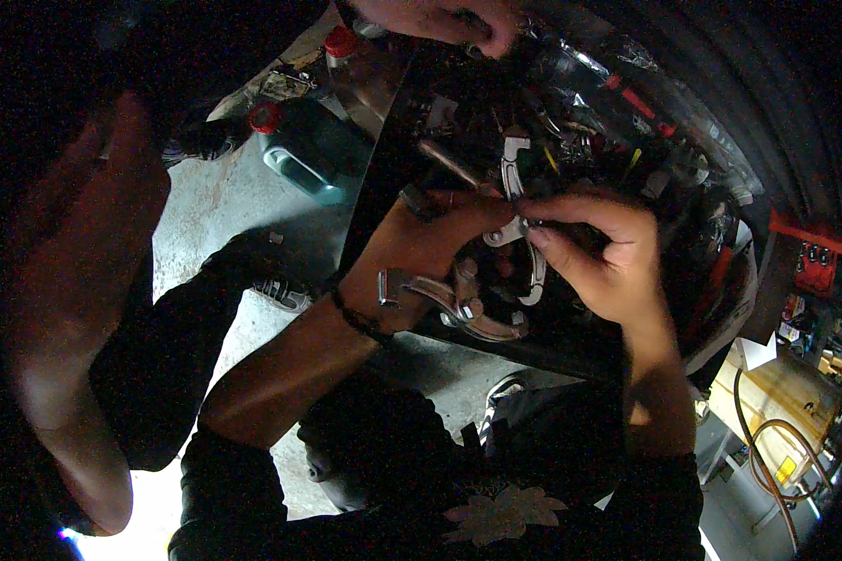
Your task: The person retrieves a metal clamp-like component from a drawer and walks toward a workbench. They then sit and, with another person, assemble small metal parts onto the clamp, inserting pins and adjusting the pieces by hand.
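Both of my hands meet at a pale metal shift fork (537, 277) with two curved arms, above a dark tray of tools and parts. My left hand (430, 226) has its fingers closed at the fork's middle hub; its fingertips are partly hidden. With thumb and forefinger, my right hand (613, 245) pinches the same spot from the right; any small piece between the fingertips cannot be made out. A second, darker shift fork (463, 309) appears in front of my left wrist; whether the left hand supports it is unclear.
The dark tray (552, 360) holds several tools, including one with a red handle (641, 103). Red-capped jugs, one teal (299, 164), stand on the floor. Another person's arm (75, 309) is at left, and another hand (449, 19) reaches in above. A hose (767, 458) hangs at right.
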The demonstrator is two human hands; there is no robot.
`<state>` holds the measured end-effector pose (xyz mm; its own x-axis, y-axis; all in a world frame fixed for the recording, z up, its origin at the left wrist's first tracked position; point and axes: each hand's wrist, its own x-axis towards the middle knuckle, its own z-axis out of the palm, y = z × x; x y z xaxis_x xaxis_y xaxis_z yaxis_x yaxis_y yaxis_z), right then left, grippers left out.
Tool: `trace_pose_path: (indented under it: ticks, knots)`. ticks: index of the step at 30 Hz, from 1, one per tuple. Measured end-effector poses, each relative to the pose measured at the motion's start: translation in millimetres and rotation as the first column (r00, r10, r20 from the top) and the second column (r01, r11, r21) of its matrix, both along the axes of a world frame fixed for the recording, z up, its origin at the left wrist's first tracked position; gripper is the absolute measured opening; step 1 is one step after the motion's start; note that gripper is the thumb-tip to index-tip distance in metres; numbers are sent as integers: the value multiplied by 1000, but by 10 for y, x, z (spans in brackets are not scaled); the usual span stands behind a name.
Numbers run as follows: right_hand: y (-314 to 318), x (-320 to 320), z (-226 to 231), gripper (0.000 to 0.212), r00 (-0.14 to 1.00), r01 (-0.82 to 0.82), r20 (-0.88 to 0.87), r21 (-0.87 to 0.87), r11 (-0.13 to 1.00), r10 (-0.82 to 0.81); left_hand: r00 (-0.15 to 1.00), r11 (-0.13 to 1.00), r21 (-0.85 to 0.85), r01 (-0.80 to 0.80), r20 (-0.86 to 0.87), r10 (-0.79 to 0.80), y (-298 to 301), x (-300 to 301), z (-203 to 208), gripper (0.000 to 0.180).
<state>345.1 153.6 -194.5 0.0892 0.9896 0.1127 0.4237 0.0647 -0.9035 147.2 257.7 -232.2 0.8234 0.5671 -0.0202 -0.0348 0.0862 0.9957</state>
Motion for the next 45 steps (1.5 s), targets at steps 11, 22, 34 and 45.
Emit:
trace_pose_path:
  ticks: [11,22,34,45]
  knots:
    - [-21,-73,-46,21,992,124,33,24,992,-125,998,998,47,41,36,-42,-11,-42,-29,24]
    - [-12,-105,-24,24,983,154,99,29,988,-156,994,741,670,-40,-47,96,27,62,99,24]
    - [17,-102,-60,22,990,78,105,134,988,-93,986,983,-76,-165,13,167,-89,30,-45,22]
    - [-29,-75,-140,34,997,69,-21,48,996,-68,983,917,386,100,-179,-32,8,-62,-30,38]
